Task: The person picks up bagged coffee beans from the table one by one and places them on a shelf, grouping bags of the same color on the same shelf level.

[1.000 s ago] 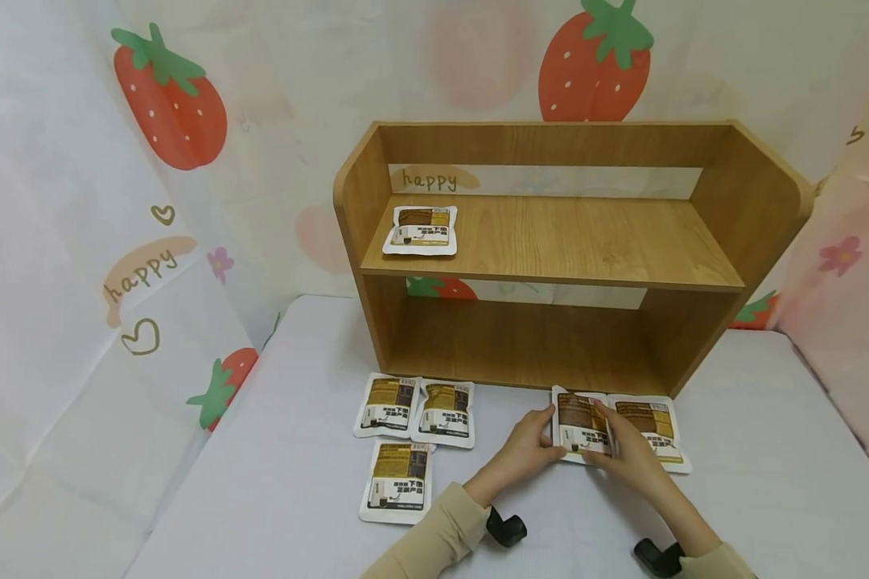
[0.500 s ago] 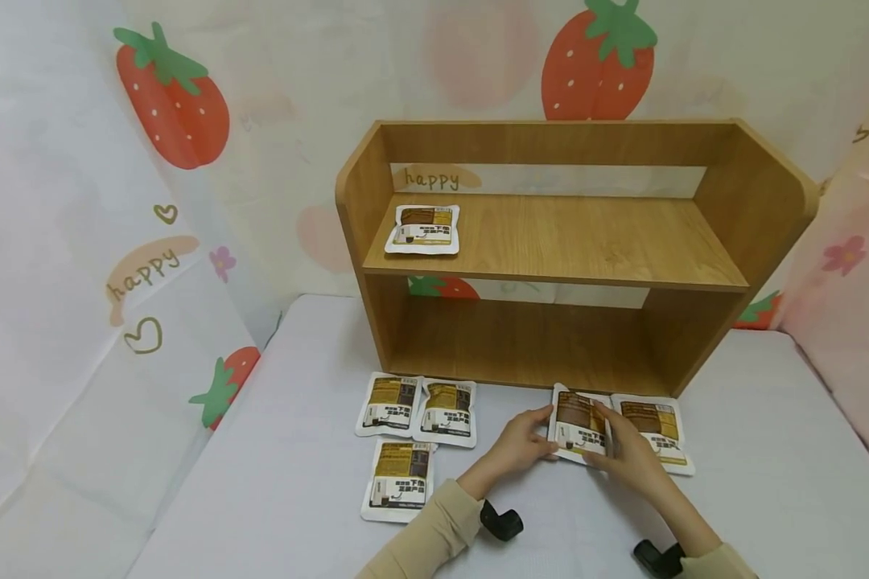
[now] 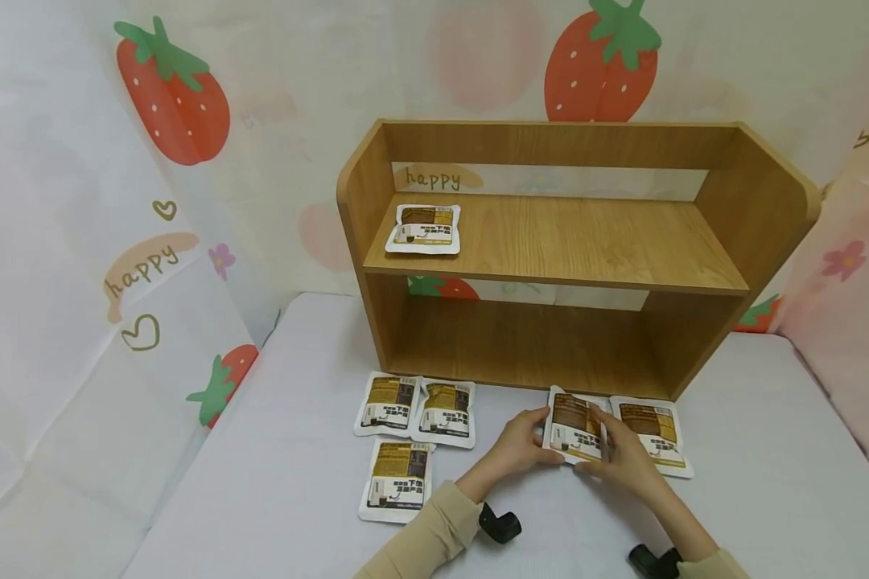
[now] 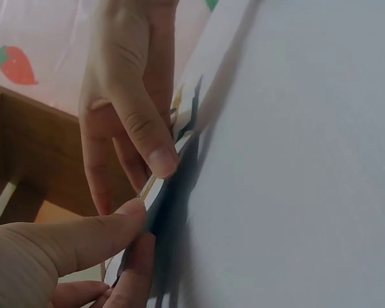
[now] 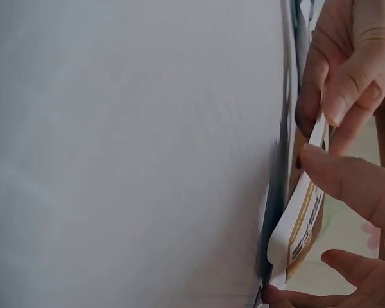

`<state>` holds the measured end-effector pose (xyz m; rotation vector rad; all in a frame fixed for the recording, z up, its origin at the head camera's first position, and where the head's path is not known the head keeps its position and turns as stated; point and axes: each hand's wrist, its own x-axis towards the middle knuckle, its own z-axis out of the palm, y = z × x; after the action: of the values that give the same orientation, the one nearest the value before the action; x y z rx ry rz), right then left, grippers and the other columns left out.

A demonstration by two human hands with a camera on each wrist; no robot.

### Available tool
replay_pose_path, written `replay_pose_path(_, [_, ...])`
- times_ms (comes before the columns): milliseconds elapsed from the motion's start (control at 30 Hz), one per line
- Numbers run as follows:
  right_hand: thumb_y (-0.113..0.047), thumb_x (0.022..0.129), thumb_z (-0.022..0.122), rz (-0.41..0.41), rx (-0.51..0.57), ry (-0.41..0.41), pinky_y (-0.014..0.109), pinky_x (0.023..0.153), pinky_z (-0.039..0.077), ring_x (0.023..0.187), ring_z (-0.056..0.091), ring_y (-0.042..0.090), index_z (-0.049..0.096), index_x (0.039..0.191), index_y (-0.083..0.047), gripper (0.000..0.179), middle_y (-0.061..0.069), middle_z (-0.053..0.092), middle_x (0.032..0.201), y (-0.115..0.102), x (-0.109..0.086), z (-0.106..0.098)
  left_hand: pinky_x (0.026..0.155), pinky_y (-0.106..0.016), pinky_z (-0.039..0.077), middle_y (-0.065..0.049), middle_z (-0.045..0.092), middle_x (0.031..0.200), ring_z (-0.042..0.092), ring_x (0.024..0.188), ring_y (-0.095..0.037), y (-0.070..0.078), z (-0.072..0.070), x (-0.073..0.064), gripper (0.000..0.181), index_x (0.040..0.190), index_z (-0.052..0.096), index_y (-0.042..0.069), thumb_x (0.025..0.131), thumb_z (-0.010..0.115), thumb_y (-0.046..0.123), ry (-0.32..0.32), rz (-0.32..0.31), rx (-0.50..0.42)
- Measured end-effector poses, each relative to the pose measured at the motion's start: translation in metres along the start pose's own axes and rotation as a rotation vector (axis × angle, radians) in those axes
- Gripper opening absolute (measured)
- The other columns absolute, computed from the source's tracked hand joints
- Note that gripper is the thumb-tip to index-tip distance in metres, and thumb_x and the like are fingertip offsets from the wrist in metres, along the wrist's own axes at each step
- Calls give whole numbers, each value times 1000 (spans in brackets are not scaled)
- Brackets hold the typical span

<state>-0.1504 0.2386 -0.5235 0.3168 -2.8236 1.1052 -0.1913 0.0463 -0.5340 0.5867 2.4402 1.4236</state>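
In the head view, a white-edged flat pouch (image 3: 575, 423) with a brown and yellow label is between my two hands, in front of the shelf. My left hand (image 3: 512, 447) pinches its left edge, thumb on top and fingers below. My right hand (image 3: 628, 460) grips its right edge between thumb and fingers. From the right wrist view, the pouch (image 5: 301, 215) looks tilted, with a dark shadow beside it on the white cloth. Another similar pouch (image 3: 659, 438) lies just to the right, partly behind my right hand.
A two-level wooden shelf (image 3: 550, 281) stands behind the hands. One pouch (image 3: 424, 228) lies on its upper level at the left. Three pouches lie on the white cloth left of my hands, the nearest one (image 3: 396, 481) beside my left sleeve (image 3: 434, 527).
The pouch between my hands has shifted slightly left and toward me, away from the pouch on its right. My left fingers now pinch its edge more firmly.
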Motion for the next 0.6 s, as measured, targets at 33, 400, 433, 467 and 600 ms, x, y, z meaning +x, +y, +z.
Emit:
replay_pose_path(33, [-12, 58, 87, -14, 5, 6, 59, 89, 43, 116, 43, 53, 40, 134, 9, 91, 36, 44, 129, 0, 0, 1, 85, -18, 44, -18, 55, 120, 59, 89, -14, 1, 0, 0, 78, 133, 45, -5, 67, 83, 10, 10, 11, 34])
replay_pose_path(400, [-10, 60, 86, -16, 49, 47, 59, 91, 41, 121, 36, 51, 39, 137, 4, 91, 33, 41, 133, -3, -1, -1, 94, -27, 42, -15, 56, 118, 53, 108, -25, 8, -3, -6, 81, 134, 45, -5, 65, 84, 12, 65, 44, 138])
replay_pose_path(433, [-9, 60, 86, -14, 52, 45, 60, 93, 39, 123, 34, 51, 38, 137, 3, 92, 32, 40, 134, -3, -1, -1, 93, -26, 42, -15, 57, 118, 53, 108, -25, 9, -4, -7, 81, 134, 45, -5, 65, 84, 13, 66, 52, 149])
replay_pose_path(467, [-9, 59, 86, -16, 54, 47, 61, 95, 37, 123, 33, 51, 38, 137, 3, 92, 32, 40, 134, -4, -1, -2, 92, -26, 42, -15, 57, 117, 53, 106, -24, 9, -5, -8, 81, 133, 44, -5, 65, 84, 15, 67, 61, 154])
replay_pose_path(600, [-7, 59, 86, -21, 69, 45, 62, 96, 35, 126, 28, 52, 38, 137, 1, 92, 31, 37, 137, -6, -2, -3, 83, -20, 45, -15, 56, 115, 56, 94, -17, 9, -9, -10, 82, 133, 44, -6, 65, 84, 17, 73, 73, 116])
